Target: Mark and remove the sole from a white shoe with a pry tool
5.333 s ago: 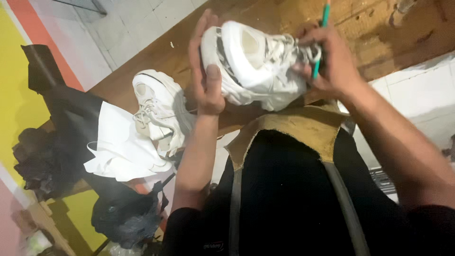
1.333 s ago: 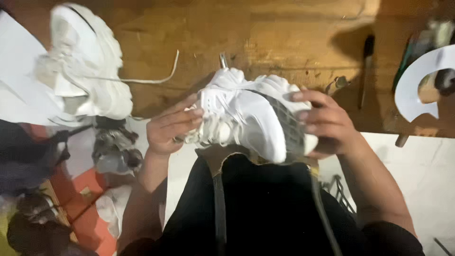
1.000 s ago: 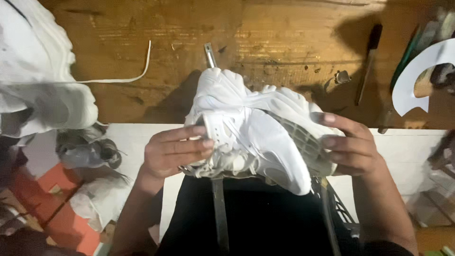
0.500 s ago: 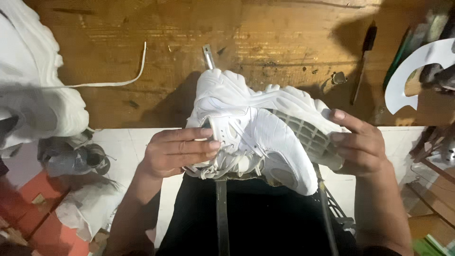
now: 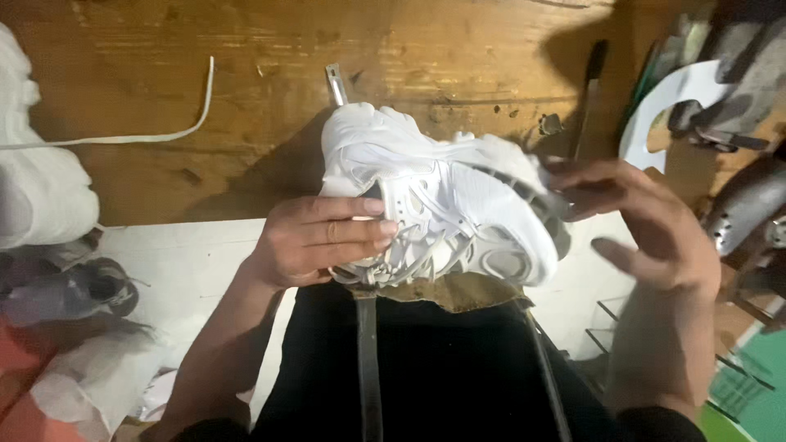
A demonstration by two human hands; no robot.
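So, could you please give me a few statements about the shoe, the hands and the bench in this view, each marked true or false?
1. The left hand has its fingers laid across the side of the white shoe. True.
2. The right hand is holding a green pen against the shoe. False: it holds nothing, and its fingers are spread by the shoe's sole end.
3. A loose white lace lies on the wooden bench to the left of the shoe. True.
4. The shoe is black with red laces. False: it is white all over.
5. A dark-handled tool lies on the bench beyond the right hand. True.
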